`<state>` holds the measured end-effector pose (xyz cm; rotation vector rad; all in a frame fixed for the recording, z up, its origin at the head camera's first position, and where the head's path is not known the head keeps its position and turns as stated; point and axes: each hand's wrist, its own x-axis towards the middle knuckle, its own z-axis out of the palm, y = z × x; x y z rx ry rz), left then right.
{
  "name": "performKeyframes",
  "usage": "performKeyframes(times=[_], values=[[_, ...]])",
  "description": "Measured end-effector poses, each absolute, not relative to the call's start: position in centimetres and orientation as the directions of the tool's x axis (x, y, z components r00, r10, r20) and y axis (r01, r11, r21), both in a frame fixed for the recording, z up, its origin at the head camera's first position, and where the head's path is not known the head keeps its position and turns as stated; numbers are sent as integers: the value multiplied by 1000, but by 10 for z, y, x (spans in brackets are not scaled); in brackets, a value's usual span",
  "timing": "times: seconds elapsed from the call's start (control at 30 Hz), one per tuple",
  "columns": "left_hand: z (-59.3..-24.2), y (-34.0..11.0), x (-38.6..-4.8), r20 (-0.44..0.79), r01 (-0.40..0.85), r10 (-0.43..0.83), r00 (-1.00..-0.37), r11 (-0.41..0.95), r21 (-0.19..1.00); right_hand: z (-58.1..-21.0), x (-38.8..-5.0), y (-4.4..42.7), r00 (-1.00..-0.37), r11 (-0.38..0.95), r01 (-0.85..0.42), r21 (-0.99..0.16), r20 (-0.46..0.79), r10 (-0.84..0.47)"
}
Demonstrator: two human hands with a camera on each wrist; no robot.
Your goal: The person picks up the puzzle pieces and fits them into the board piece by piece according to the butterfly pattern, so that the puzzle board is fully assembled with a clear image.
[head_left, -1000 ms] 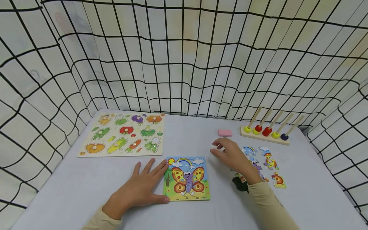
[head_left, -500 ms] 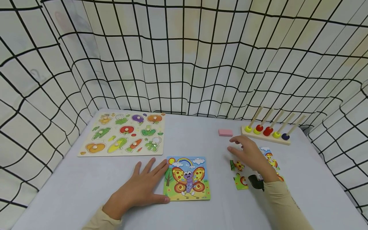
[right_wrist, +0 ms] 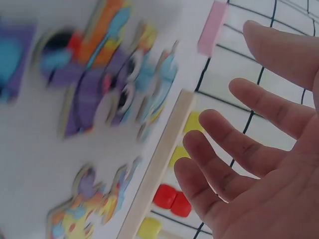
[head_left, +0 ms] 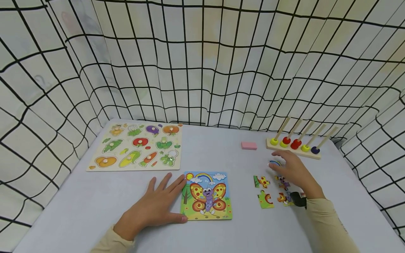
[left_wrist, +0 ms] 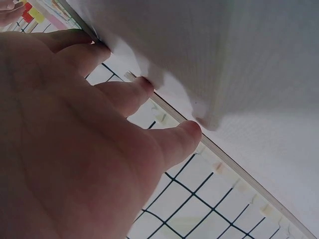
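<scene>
My left hand [head_left: 153,205] lies on the table with fingers spread, its index fingertip and thumb touching the left edge of a square butterfly puzzle board [head_left: 207,193]. To the right, my right hand [head_left: 294,170] hovers over loose puzzle pieces, partly covering them. In the right wrist view its fingers [right_wrist: 234,142] are extended and apart, with nothing between them. A green piece [head_left: 265,200] and a piece with a yellow spotted wing [head_left: 262,181] lie left of that hand. The purple face piece [right_wrist: 117,89] shows below the fingers, slightly blurred.
A vegetable peg puzzle [head_left: 134,146] lies at the back left. A pink block [head_left: 249,146] sits at the back, left of a wooden bead stacker [head_left: 294,149] with upright pegs. Black netting [head_left: 202,70] rises behind and beside the white table [head_left: 79,211].
My right hand has moved to the right across the loose pieces, uncovering those on the left and covering others. The left hand stays at the butterfly board.
</scene>
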<state>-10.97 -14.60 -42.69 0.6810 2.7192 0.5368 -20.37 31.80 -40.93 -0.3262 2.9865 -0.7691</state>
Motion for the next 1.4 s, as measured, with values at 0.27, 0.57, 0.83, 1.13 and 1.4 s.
performKeyframes(times=[0.27, 0.57, 0.83, 1.13, 1.4], values=[[-426, -146, -111, -183, 393, 499, -847, 819, 417, -412, -209, 330, -985, 902, -129, -412, -50, -163], [-426, -146, -111, -186, 394, 498, -847, 822, 412, -420, -213, 332, -987, 914, -103, -393, -71, -141], [-429, -145, -111, -193, 392, 496, -847, 826, 405, -430, -217, 332, -986, 930, -136, -340, -41, -159], [-429, -145, -110, -196, 390, 490, -849, 832, 394, -428, -215, 329, -983, 926, -160, -340, -32, -182], [-429, -145, -110, -199, 384, 488, -850, 832, 401, -428, -218, 329, -979, 925, -170, -340, -50, -198]])
